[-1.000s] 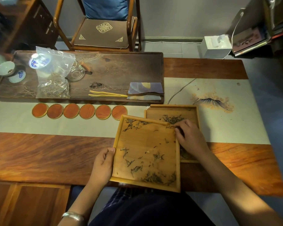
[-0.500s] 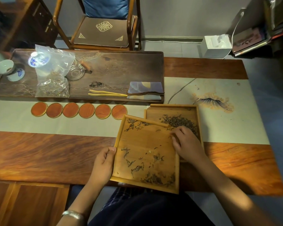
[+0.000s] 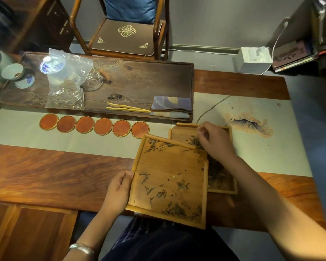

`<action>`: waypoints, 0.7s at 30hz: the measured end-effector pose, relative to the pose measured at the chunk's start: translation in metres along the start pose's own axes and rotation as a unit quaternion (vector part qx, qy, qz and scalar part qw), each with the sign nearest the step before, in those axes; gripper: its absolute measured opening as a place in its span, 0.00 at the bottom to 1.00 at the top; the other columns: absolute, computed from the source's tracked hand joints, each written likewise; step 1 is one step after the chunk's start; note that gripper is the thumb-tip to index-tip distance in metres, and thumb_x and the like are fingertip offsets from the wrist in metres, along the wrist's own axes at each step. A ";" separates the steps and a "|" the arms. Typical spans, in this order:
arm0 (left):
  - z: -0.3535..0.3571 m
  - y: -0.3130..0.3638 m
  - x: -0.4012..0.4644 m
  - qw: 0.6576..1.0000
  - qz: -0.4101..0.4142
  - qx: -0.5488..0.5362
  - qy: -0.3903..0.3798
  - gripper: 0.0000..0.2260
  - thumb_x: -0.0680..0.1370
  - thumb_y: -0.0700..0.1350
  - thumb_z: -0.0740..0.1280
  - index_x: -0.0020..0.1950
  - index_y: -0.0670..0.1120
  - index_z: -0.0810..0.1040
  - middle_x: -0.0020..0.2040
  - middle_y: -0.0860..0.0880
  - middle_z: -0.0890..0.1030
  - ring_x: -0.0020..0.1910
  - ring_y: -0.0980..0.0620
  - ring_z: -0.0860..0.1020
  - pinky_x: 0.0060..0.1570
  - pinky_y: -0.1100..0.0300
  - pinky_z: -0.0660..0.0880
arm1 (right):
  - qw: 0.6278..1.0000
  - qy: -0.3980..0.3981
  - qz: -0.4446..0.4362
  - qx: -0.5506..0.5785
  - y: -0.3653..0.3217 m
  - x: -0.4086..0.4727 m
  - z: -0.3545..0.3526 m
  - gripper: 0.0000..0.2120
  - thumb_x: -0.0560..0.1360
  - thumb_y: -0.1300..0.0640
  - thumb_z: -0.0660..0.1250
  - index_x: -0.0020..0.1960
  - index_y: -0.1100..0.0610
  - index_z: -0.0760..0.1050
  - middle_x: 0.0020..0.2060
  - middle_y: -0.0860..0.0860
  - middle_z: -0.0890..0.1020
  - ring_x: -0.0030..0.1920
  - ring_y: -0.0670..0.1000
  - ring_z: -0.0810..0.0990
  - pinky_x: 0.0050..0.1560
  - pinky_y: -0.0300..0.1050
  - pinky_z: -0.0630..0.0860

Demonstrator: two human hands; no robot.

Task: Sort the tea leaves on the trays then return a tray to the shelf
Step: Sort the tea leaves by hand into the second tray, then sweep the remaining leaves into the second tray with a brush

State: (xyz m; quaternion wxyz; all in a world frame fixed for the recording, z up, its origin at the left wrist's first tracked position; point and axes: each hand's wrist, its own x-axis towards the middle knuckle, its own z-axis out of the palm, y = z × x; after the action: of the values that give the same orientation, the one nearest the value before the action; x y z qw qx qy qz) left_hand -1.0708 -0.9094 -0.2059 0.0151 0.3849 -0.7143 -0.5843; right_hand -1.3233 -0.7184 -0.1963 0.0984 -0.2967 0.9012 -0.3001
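Two light wooden trays sit on the table in front of me. The near tray (image 3: 169, 166) overlaps the far tray (image 3: 179, 132) and carries scattered tea leaves (image 3: 179, 210), thickest along its near edge. My left hand (image 3: 119, 191) grips the near tray's left rim. My right hand (image 3: 215, 141) hovers over the far tray with curled fingers, apparently pinching tea leaves. A darker pile of leaves (image 3: 215, 173) lies in the far tray, partly hidden by my right forearm.
A dark tea board (image 3: 139, 81) at the back holds a plastic bag of leaves (image 3: 66, 91), cups, tweezers (image 3: 126, 108) and a folded cloth (image 3: 171, 108). Several round red coasters (image 3: 94, 125) line the pale runner. A chair stands behind, a tissue box (image 3: 252, 59) far right.
My right hand has moved from the near tray's right edge up over the far tray's back part. The left hand and near tray have stayed put.
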 end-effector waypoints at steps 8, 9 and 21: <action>0.007 0.000 0.001 1.000 0.017 -0.015 0.002 0.13 0.82 0.41 0.58 0.41 0.40 0.77 0.39 0.45 0.78 0.36 0.59 0.76 0.36 0.71 0.70 | 0.986 -0.085 -0.107 -0.090 -0.027 0.093 0.008 0.13 0.73 0.49 0.68 0.55 0.52 0.74 0.50 0.49 0.75 0.47 0.46 0.72 0.43 0.42 0.71; 0.008 0.000 0.002 1.000 0.012 -0.019 0.004 0.13 0.82 0.40 0.58 0.41 0.41 0.77 0.38 0.47 0.78 0.35 0.61 0.76 0.36 0.71 0.70 | 0.982 -0.101 -0.115 -0.107 -0.028 0.103 0.011 0.13 0.73 0.48 0.68 0.54 0.52 0.74 0.51 0.50 0.75 0.48 0.47 0.71 0.44 0.42 0.70; 0.021 0.006 0.007 0.997 -0.011 -0.078 0.024 0.13 0.83 0.41 0.57 0.40 0.45 0.75 0.30 0.60 0.78 0.31 0.64 0.75 0.33 0.72 0.69 | 0.943 -0.224 -0.156 -0.189 -0.018 0.157 0.051 0.11 0.72 0.44 0.68 0.45 0.50 0.70 0.63 0.57 0.72 0.63 0.60 0.69 0.58 0.52 0.71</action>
State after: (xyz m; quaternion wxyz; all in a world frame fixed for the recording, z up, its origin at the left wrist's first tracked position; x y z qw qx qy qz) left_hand -1.0890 -0.8954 -0.2103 0.0553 0.4043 -0.6615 -0.6292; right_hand -1.4230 -0.8482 -0.2259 0.1921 -0.5060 0.8386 -0.0617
